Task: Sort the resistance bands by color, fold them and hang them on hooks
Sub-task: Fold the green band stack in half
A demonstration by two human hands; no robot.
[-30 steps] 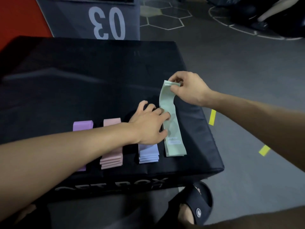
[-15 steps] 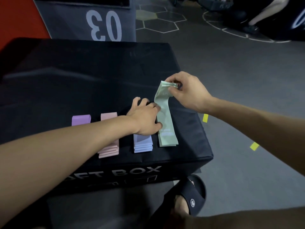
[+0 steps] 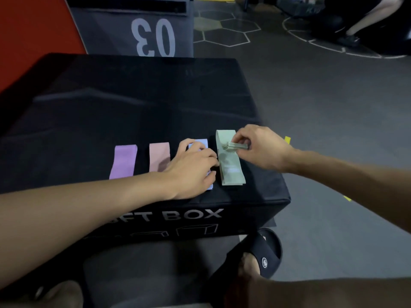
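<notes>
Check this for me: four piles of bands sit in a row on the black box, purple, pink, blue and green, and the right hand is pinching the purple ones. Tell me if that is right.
Not quite. In the head view the right hand pinches the green bands, at the right end of the row on the black box, not the purple bands. The purple, pink, blue, green order is right.

Black soft box [image 3: 133, 103] lettered "BOX" on its front, grey floor [image 3: 322, 107] with white hexagon lines [image 3: 224, 30], grey box marked "03" [image 3: 153, 36] behind, black slide sandal [image 3: 264, 252], yellow tape strips [image 3: 287, 139]
</notes>
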